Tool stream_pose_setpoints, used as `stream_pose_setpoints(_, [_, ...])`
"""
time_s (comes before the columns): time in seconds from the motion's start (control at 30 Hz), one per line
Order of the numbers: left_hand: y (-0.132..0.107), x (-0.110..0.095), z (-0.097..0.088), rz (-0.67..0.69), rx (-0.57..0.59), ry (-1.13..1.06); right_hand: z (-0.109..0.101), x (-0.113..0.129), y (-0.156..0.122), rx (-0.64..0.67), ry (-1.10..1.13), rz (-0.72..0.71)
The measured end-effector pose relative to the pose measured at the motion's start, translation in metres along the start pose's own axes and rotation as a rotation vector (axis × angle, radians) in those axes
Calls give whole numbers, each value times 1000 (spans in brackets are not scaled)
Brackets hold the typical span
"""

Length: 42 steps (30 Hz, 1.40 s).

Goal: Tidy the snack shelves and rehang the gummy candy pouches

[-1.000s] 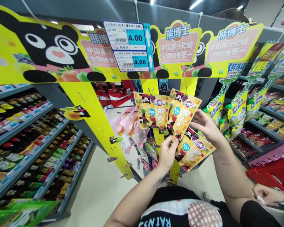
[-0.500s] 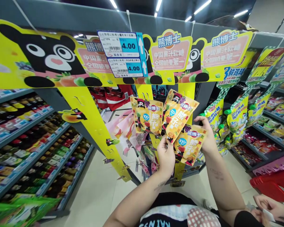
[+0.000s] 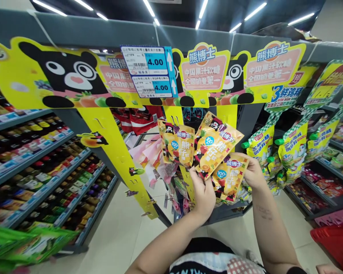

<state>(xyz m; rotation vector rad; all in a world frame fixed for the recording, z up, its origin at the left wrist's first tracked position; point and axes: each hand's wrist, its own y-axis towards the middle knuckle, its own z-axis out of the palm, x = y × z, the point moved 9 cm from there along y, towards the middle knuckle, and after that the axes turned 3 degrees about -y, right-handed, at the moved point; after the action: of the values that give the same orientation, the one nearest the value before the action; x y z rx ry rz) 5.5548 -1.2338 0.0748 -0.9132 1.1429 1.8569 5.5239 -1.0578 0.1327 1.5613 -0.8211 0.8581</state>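
My left hand (image 3: 203, 192) pinches the lower corner of a yellow candy packet (image 3: 214, 144) printed with a black bear, raised in front of a yellow hanging display (image 3: 177, 114). To its left, a second packet of the same kind (image 3: 175, 141) hangs on the display's hooks. My right hand (image 3: 253, 173) grips a third yellow packet (image 3: 228, 180) from the right side, just below the raised one. Both hands are closed on their packets.
A yellow bear-themed header board (image 3: 74, 80) with two 4.00 price tags (image 3: 148, 70) spans the top. Shelves of snacks (image 3: 31, 163) run down the left aisle. Green-capped pouches (image 3: 286, 148) hang on the right, with a red basket (image 3: 337, 243) at lower right.
My right hand has drawn the third packet inward and up, closer to the left hand. The view has tilted upward, so another person's hand at lower right is almost out of frame.
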Motion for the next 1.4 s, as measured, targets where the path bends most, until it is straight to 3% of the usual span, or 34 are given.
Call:
stream_pose_setpoints(0.1, [-3, -8, -10, 101, -15, 134, 10, 4, -6, 101, -23, 13])
stream_pose_setpoints(0.23, [-7, -30, -4, 374, 132, 350, 16, 12, -11, 59, -42, -6])
stream_pose_setpoints(0.33, [-11, -44, -6, 541, 145, 449, 23, 17, -14, 51, 2, -5])
stream_pose_setpoints(0.43, [-9, -46, -11, 530, 125, 436, 28, 21, -16, 75, 69, 4])
stream_pose_setpoints(0.53, [-5, -44, -10, 470, 127, 416, 30, 11, -18, 98, 141, 130])
stream_pose_setpoints(0.63, [-2, -45, -6, 474, 88, 431, 23, -3, -21, 3, 249, 254])
stream_pose_setpoints(0.83, [-1, -64, 13, 682, 153, 486, 25, -5, -20, -46, 403, 248])
stream_pose_setpoints(0.97, [1, -76, 13, 780, 142, 482, 17, -7, -23, -189, 386, 245])
stream_pose_setpoints(1.2, [11, -72, 12, 713, 128, 421, 17, 4, -25, -381, 279, 192])
stream_pose_setpoints(1.4, [12, -71, 14, 674, 138, 373, 14, -28, -38, -516, 516, 294])
